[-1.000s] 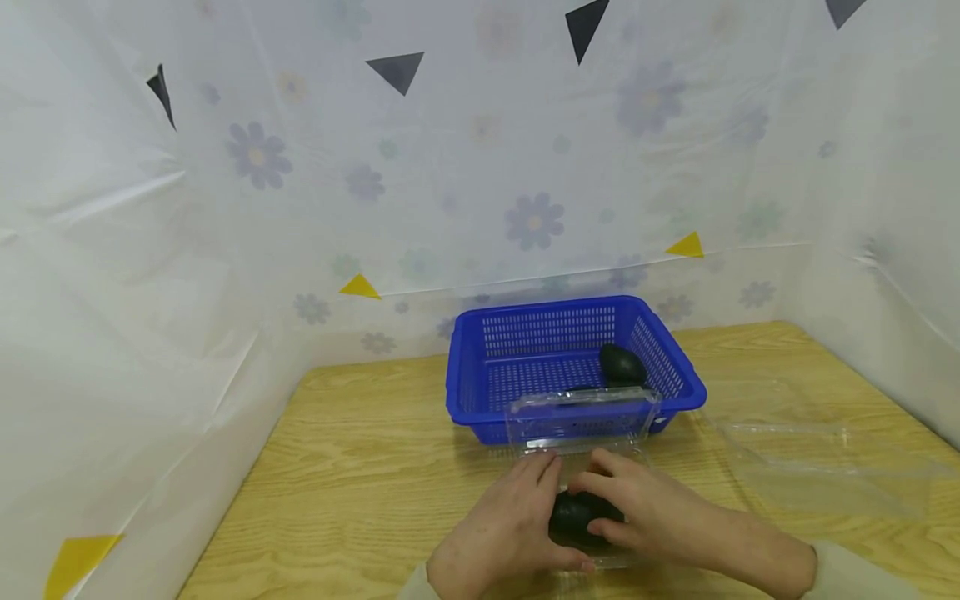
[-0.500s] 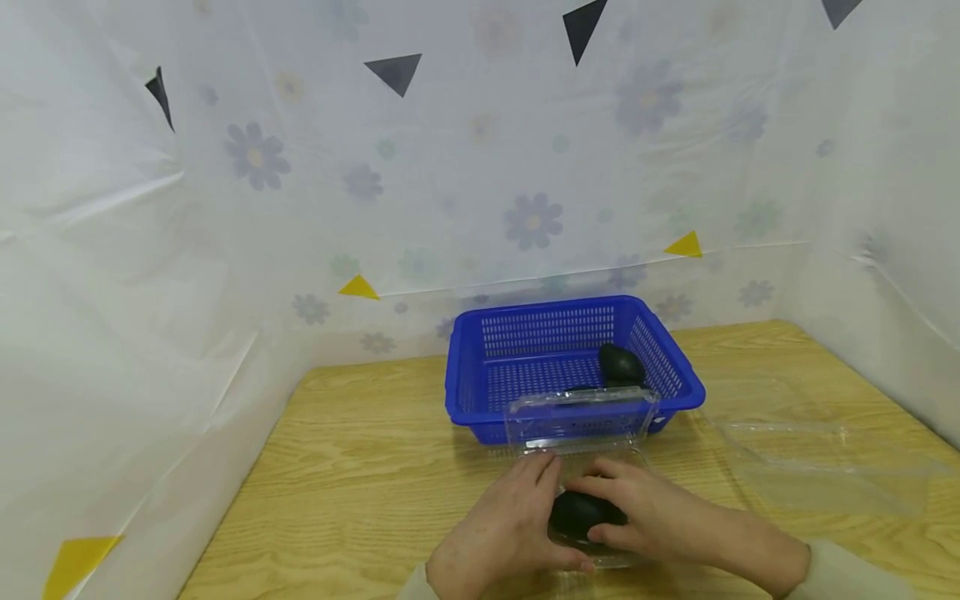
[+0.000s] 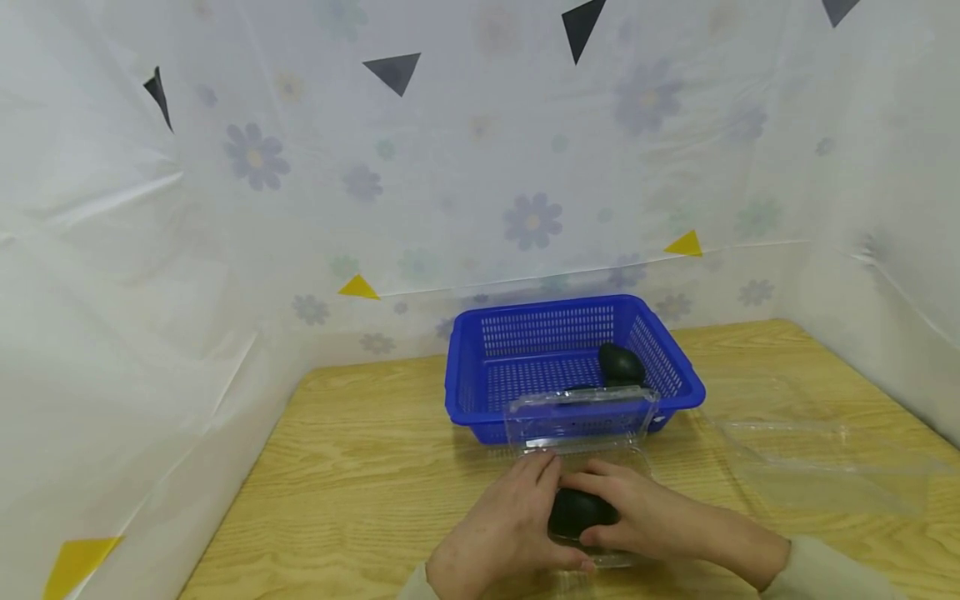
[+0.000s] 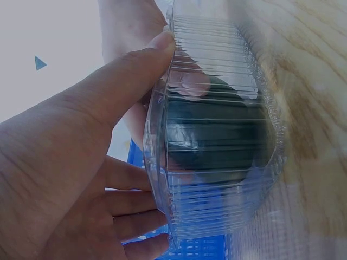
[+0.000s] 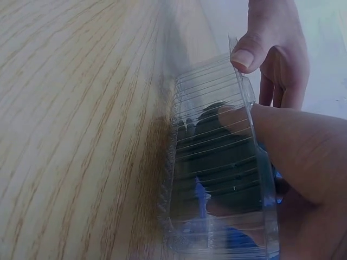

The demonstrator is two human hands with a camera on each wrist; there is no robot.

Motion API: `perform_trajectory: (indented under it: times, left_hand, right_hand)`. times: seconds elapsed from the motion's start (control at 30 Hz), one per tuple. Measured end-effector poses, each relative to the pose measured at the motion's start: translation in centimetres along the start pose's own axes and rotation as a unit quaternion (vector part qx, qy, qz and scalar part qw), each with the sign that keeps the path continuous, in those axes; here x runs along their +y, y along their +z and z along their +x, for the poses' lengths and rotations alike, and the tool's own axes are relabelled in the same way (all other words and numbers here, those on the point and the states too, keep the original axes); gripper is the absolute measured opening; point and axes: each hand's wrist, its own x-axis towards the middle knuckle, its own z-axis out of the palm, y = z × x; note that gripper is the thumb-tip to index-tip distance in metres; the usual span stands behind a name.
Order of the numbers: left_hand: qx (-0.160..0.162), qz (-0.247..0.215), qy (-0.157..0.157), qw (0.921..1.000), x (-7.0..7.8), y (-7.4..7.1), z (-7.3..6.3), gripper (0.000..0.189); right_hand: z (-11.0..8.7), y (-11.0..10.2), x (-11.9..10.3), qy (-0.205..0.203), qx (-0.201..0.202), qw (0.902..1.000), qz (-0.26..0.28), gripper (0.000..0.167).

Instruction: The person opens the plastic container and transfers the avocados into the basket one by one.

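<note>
A dark green avocado lies low inside a clear plastic clamshell container, near its left part in the head view. My right hand grips the avocado from the right, thumb on its near side and fingers over its far side. At the container's left side, my left hand steadies the rim. In the left wrist view, its thumb presses the rim while fairly straight fingers touch the rim further along. The lid stands raised at the back, in front of the basket.
Behind the container stands a blue perforated basket with another avocado and part of a dark thing seen through the lid. More clear plastic containers lie on the wooden table at right. White sheeting encloses the table.
My right hand has shifted slightly left with the avocado, its fingers now nearer the left hand. The left hand and container have stayed in place.
</note>
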Motion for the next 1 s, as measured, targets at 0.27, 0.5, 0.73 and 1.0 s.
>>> perform_trajectory:
  times: [0.27, 0.5, 0.73, 1.0]
  left_hand:
    - [-0.009, -0.003, -0.008, 0.9999, 0.1, -0.1, 0.1, 0.103]
    - [0.0, 0.001, 0.0, 1.0, 0.1, 0.0, 0.1, 0.102]
    - [0.007, 0.001, -0.007, 1.0, 0.2, 0.0, 0.1, 0.103]
    - [0.019, 0.009, -0.004, 0.9998, 0.1, 0.1, -0.1, 0.105]
  right_hand:
    - [-0.1, 0.0, 0.0, -0.003, 0.005, 0.9997, 0.025, 0.056]
    - [-0.3, -0.2, 0.0, -0.003, 0.009, 0.9995, 0.03, 0.056]
    - [-0.5, -1.0, 0.0, 0.021, 0.01, 0.9992, 0.032, 0.056]
    - [-1.1, -1.9, -0.3, 0.019, 0.043, 0.9989, -0.002, 0.053]
